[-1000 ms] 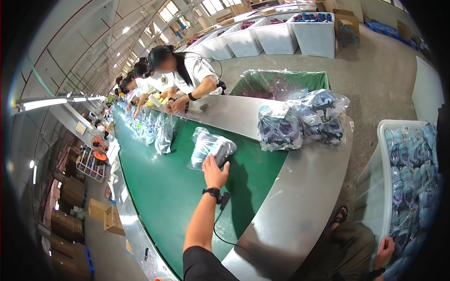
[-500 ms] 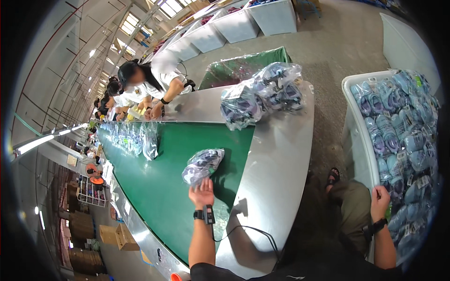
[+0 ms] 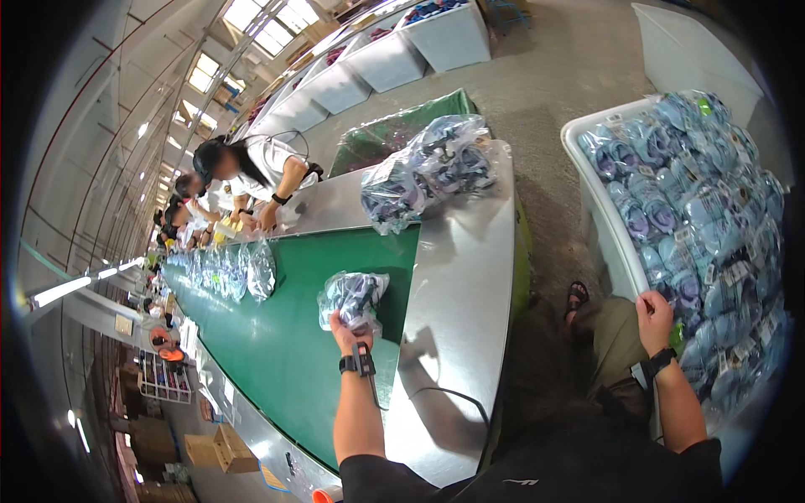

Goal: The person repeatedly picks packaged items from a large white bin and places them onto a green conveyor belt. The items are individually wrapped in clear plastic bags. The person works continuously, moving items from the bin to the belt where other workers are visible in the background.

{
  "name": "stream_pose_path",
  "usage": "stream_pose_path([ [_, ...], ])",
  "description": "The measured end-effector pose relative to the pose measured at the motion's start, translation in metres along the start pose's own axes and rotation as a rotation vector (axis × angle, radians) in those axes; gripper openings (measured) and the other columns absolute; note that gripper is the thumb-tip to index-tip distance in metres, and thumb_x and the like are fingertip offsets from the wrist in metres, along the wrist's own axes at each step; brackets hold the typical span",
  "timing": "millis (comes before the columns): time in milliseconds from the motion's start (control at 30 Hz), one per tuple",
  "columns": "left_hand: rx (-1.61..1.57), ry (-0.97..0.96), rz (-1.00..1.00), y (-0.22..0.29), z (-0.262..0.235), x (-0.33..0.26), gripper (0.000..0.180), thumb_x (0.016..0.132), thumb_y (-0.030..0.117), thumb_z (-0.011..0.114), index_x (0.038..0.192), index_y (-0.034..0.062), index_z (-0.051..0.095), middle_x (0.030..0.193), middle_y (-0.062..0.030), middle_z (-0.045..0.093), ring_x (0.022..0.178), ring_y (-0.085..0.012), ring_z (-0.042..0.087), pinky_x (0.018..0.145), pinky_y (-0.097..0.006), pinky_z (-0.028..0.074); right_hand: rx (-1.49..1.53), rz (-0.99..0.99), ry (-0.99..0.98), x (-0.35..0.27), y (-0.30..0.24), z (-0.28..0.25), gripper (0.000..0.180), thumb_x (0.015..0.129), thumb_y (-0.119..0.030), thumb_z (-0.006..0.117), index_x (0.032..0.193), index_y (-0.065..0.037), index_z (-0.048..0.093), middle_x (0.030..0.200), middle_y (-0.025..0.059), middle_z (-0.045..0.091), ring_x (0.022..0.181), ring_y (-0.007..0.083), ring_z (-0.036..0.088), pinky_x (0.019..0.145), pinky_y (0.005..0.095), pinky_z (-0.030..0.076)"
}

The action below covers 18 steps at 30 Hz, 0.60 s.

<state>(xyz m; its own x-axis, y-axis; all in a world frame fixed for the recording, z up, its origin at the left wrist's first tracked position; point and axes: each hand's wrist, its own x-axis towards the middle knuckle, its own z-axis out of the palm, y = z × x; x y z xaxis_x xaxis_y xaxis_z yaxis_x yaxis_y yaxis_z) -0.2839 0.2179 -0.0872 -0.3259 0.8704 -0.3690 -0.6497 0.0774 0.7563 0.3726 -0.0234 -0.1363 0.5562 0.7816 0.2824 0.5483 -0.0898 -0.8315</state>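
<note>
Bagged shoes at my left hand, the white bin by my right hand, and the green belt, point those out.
Bagged shoes (image 3: 355, 295): head view, plastic over their middle.
White bin (image 3: 605, 243): head view, outer side wall.
Green belt (image 3: 260, 344): head view, bare stretch of surface.

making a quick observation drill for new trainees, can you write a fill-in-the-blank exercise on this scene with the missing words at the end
1. The hand holding a clear plastic bag of blue and purple shoes is the person's ____ one.
2. The smooth, flat belt beneath that bag is ____ in colour.
3. The person's right hand is on a large white plastic bin filled with many bagged ____.

Missing words: left; green; shoes
</note>
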Motion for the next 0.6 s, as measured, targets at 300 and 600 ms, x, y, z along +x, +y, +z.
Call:
stream_pose_path([
  [300,-0.102,-0.282,-0.13,-0.026,0.047,-0.164,0.074,0.085,0.054,0.066,0.143,0.0096,0.054,0.14,-0.0162,0.06,0.122,-0.0388,0.06,0.099,-0.058,0.052,0.351,0.253,-0.108,0.014,0.003,-0.006,0.014,0.098,-0.014,0.068,0.095,0.0,0.068,0.075,-0.0007,0.063,0.065,0.006,0.059,0.058,0.0238,0.045],
  [600,-0.02,-0.535,-0.415,-0.085,0.075,-0.248,0.062,0.085,0.042,0.066,0.131,0.0013,0.06,0.123,-0.0146,0.069,0.105,-0.0324,0.07,0.09,-0.047,0.058,0.584,0.335,-0.804,0.025,-0.09,-0.009,0.034,0.104,-0.034,0.063,0.116,-0.003,0.07,0.097,0.0059,0.074,0.085,0.0123,0.071,0.07,0.0271,0.057],
])
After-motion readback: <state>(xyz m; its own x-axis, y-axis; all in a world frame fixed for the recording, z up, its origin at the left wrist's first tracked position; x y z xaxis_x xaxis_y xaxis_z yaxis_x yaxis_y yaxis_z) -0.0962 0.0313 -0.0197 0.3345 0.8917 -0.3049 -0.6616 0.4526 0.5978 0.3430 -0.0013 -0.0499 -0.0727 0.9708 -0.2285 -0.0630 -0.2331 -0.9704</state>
